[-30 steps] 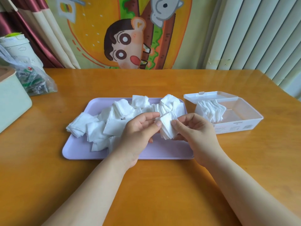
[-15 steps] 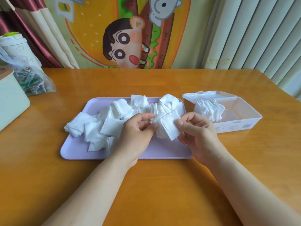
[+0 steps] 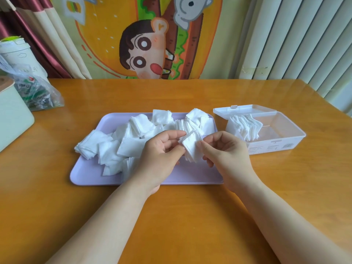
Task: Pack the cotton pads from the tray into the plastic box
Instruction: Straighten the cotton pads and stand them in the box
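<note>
A small stack of cotton pads (image 3: 192,147) is pinched at frame centre between the curled fingers of the left hand (image 3: 162,153) and right hand (image 3: 226,151), above the lilac tray (image 3: 91,174) where loose pads (image 3: 114,147) are heaped. Right of it, more pads (image 3: 245,128) are stood in the open plastic box (image 3: 276,143).

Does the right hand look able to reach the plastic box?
Probably yes: the plastic box stands open beside the right hand, which holds cotton pads with the left hand; only table between.

Your left hand (image 3: 162,151) and right hand (image 3: 226,149) pinch a small stack of cotton pads (image 3: 192,147) above the tray (image 3: 91,174), beside the plastic box (image 3: 282,138).
</note>
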`<state>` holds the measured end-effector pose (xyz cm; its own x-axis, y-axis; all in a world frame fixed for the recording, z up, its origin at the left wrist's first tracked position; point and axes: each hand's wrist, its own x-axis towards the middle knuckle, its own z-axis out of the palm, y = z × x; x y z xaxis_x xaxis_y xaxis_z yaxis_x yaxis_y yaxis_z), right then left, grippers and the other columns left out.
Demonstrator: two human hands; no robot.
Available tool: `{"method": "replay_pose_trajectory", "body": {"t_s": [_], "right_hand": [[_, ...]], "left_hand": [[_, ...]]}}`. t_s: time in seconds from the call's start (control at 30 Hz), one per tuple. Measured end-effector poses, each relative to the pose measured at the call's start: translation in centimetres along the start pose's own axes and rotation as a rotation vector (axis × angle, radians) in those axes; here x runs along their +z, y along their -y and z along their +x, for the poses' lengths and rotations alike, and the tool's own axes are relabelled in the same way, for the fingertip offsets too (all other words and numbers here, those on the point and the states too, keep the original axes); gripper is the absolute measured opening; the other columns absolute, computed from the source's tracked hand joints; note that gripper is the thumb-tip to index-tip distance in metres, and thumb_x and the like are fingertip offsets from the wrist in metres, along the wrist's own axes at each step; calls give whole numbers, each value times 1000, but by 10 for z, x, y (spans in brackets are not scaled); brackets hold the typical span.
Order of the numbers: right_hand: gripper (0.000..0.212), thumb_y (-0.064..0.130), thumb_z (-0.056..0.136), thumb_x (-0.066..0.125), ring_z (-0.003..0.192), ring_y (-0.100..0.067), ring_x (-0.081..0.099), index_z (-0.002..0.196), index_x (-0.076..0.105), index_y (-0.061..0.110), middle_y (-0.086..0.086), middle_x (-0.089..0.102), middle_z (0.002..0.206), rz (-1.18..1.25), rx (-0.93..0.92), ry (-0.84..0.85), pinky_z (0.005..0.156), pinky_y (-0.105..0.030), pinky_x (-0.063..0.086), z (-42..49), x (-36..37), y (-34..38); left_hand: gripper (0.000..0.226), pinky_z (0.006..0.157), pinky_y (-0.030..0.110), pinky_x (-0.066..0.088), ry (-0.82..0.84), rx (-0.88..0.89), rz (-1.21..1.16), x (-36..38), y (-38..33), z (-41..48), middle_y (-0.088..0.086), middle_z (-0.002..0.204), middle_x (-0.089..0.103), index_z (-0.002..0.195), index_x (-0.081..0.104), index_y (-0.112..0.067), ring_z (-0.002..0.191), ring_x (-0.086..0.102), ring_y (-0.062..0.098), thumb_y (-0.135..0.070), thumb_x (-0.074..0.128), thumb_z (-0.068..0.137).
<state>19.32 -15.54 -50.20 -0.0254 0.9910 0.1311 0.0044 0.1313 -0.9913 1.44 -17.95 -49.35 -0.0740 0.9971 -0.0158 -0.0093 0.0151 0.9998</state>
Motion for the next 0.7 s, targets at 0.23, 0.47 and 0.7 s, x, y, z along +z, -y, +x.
{"method": "replay_pose_trajectory", "body": {"t_s": [0.23, 0.47, 0.7], "right_hand": [[23, 15, 95, 76, 101, -11, 73, 117, 73, 23, 4, 77, 107, -87, -48, 77, 85, -33, 58, 4, 0, -6], [13, 10, 98, 71, 98, -36, 75, 111, 73, 8, -12, 79, 102, 11, 11, 100, 91, -60, 59, 2, 0, -2], [30, 28, 84, 84, 103, -33, 76, 112, 78, 22, -5, 80, 107, -22, -41, 61, 94, -60, 58, 1, 2, -4]], "left_hand": [[38, 72, 20, 53, 63, 48, -1, -2, 0, -1, -2, 96, 80, 125, 70, -26, 83, 72, 8, 1, 62, 100], [40, 72, 21, 52, 72, 46, -9, -2, 0, -1, -3, 107, 80, 128, 67, -28, 88, 71, 6, 1, 59, 102], [39, 71, 23, 53, 24, 18, -33, -1, 0, 1, 3, 94, 79, 127, 69, -25, 80, 70, 11, 0, 64, 97]]}}
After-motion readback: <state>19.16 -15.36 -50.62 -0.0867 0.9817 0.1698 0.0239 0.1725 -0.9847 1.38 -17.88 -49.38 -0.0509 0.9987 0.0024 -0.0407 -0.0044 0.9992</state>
